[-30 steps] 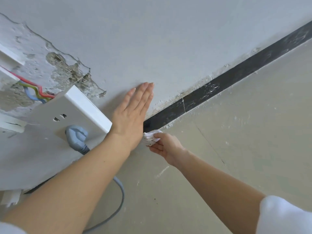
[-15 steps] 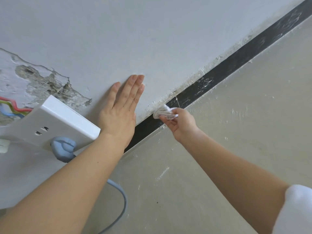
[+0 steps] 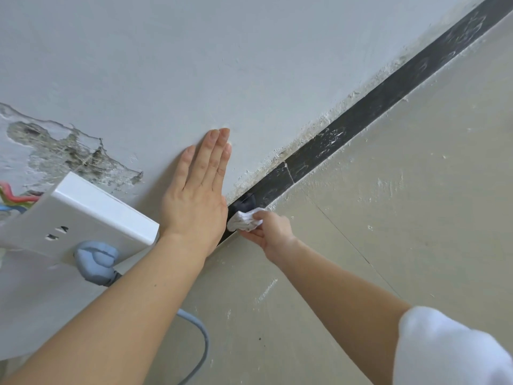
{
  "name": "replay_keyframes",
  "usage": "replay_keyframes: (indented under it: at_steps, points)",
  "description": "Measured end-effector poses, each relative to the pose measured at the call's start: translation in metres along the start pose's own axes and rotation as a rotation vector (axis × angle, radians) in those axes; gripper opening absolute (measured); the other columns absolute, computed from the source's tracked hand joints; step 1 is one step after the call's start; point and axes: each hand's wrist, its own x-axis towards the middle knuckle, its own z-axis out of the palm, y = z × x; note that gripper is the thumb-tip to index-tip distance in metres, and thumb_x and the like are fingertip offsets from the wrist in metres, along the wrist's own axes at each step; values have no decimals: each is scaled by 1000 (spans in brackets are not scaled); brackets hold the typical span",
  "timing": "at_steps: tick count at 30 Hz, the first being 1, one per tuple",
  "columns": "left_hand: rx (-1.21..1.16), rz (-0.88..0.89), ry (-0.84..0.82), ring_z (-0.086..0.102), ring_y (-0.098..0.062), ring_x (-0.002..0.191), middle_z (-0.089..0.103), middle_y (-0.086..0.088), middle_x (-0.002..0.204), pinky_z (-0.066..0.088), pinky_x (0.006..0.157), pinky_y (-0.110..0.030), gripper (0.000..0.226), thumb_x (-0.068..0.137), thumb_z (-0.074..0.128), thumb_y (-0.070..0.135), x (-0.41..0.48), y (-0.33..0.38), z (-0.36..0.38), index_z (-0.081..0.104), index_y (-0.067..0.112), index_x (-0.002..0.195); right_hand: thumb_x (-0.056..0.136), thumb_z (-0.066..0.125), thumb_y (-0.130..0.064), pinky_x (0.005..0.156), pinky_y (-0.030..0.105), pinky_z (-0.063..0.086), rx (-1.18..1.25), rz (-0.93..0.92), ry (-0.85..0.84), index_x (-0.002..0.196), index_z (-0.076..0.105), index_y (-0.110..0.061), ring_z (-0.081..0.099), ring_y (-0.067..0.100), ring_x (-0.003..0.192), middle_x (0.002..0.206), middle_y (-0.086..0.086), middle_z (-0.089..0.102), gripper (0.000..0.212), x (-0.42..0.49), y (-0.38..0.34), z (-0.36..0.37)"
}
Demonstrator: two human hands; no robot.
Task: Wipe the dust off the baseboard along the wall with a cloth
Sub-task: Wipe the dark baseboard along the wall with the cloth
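A black baseboard (image 3: pixel 361 118) runs diagonally from the centre to the top right, where the grey wall meets the beige floor; white dust streaks and crumbled plaster mark it. My right hand (image 3: pixel 270 232) grips a bunched white cloth (image 3: pixel 243 220) and presses it on the baseboard's near end. My left hand (image 3: pixel 197 195) lies flat on the wall just left of the cloth, fingers together and straight. It hides the baseboard stretch beneath it.
A white socket plate (image 3: pixel 91 215) hangs loose off the wall at left, with coloured wires (image 3: pixel 14 198) behind it and broken plaster (image 3: pixel 69 154) above. A grey plug (image 3: pixel 95 261) sits in it; its cable (image 3: pixel 200 343) loops over the floor.
My right hand slid the cloth out along the baseboard to the right, then back toward my left hand. The left hand stayed flat on the wall.
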Motion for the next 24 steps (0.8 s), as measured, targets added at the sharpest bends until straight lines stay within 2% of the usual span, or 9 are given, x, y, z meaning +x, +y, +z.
replay_keyframes:
  at_steps: [4, 7, 10, 13, 15, 17, 19, 21, 24]
  points:
    - [-39, -10, 17, -36, -31, 134, -46, -20, 142, -24, 108, -44, 82, 97, 21, 39, 0, 1, 1, -35, -3, 139, 85, 52, 7, 82, 43, 58, 9, -121, 119, 106, 56, 7, 68, 30, 68, 91, 25, 65, 21, 5, -47, -16]
    - [-52, -21, 32, -35, -31, 135, -45, -21, 143, -23, 109, -44, 83, 97, 21, 40, 0, 4, 2, -35, -4, 138, 87, 51, 6, 74, 38, 60, 6, -209, 155, 109, 53, 8, 68, 30, 74, 100, 24, 63, 22, 6, -81, -30]
    - [-51, -20, 40, -34, -32, 136, -44, -21, 143, -23, 109, -45, 82, 97, 20, 39, 0, 4, 1, -35, -4, 138, 86, 51, 7, 69, 39, 61, 145, -287, 244, 118, 49, 8, 71, 34, 80, 107, 30, 62, 32, 6, -101, -48]
    - [-53, -16, 48, -32, -31, 138, -43, -21, 144, -23, 109, -45, 81, 97, 20, 39, 1, 3, 0, -34, -4, 139, 84, 48, 5, 70, 38, 61, 302, -333, 307, 108, 50, 3, 70, 32, 74, 106, 27, 63, 24, -4, -107, -60]
    - [-66, -16, 48, -31, -30, 139, -42, -21, 145, -23, 109, -45, 81, 97, 21, 38, 1, 3, -1, -32, -3, 141, 82, 46, 5, 65, 37, 61, 310, -278, 271, 105, 51, 2, 68, 29, 61, 94, 24, 64, 24, -12, -95, -57]
    - [-67, -18, 49, -30, -31, 139, -41, -21, 146, -20, 112, -46, 81, 96, 21, 39, 0, 5, -2, -30, -4, 142, 82, 46, 5, 66, 37, 60, 156, -163, 170, 95, 53, 2, 68, 29, 62, 80, 22, 64, 15, -18, -68, -47]
    - [-53, -19, 53, -28, -31, 141, -39, -23, 146, -18, 113, -47, 81, 96, 21, 39, -1, 6, -3, -28, -5, 142, 85, 48, 3, 70, 36, 60, -28, -33, 17, 102, 55, 3, 69, 32, 71, 85, 25, 67, 19, -21, -35, -33]
    - [-48, -18, 55, -27, -32, 141, -39, -23, 146, -20, 111, -47, 80, 96, 20, 40, -2, 5, -4, -27, -6, 142, 87, 49, 1, 65, 33, 60, -127, 31, -58, 116, 53, 6, 69, 30, 74, 96, 27, 67, 29, -13, -12, -23]
    - [-56, -16, 56, -26, -31, 142, -38, -23, 146, -18, 112, -48, 79, 96, 19, 39, -2, 4, -5, -26, -6, 143, 88, 50, 2, 55, 28, 58, -129, -51, 35, 120, 54, 5, 68, 26, 68, 108, 26, 64, 32, 4, -14, -16]
